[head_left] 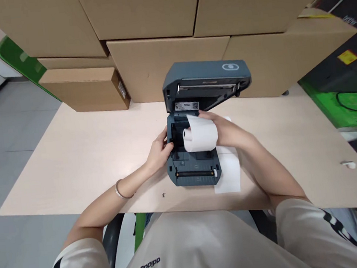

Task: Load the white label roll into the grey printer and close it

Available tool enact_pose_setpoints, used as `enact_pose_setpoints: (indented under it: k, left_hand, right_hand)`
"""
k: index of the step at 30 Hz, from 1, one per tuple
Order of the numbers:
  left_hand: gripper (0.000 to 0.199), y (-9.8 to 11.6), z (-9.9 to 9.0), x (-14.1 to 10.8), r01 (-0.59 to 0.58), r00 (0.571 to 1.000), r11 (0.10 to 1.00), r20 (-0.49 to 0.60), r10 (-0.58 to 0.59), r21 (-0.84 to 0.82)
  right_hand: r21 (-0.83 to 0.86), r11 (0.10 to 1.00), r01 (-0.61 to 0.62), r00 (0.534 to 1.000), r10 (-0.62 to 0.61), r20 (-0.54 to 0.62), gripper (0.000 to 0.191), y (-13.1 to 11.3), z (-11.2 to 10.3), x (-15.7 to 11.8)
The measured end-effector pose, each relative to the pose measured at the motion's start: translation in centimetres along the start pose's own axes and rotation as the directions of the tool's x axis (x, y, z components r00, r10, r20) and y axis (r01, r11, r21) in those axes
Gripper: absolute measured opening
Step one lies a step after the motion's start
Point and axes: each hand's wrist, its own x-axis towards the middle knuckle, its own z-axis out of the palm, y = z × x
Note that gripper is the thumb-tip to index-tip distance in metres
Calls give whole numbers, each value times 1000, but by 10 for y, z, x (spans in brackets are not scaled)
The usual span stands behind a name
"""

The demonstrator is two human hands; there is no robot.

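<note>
A dark grey label printer [196, 179] sits on the table with its lid [203, 68] raised. My left hand [160, 151] grips the left rim of its base, thumb over the edge and fingers on the outer side. In my right hand [226, 129] is a white paper roll [202, 136], held by its right end over the open bay. A loose flap of paper stands up from the roll's top left. The tips of my right fingers are mostly hidden behind the roll. Along the printer's right side lies a white paper sheet [230, 173], partly under my right arm.
Stacked cardboard boxes [151, 10] line the table's back edge, close behind the raised lid. A smaller carton [86, 90] stands at the back left. A small white object [349, 165] lies on the tabletop [295, 138] at right. A tiny dark scrap [164, 195] is near the front edge.
</note>
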Motion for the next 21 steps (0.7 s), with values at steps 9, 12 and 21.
enact_pose_setpoints:
  k: [9, 12, 21]
  left_hand:
    - [73, 1, 0, 1, -13, 1000, 1000, 8, 13, -4]
    - [73, 2, 0, 1, -8, 1000, 1000, 12, 8, -4]
    - [72, -2, -1, 0, -28, 999, 999, 15, 28, -35]
  right_hand:
    - [203, 979, -5, 988, 36, -149, 37, 13, -40, -6]
    - [310, 950, -21, 978, 84, -191, 39, 20, -33, 1]
    - [215, 909, -356, 932, 363, 8, 58, 62, -93, -44]
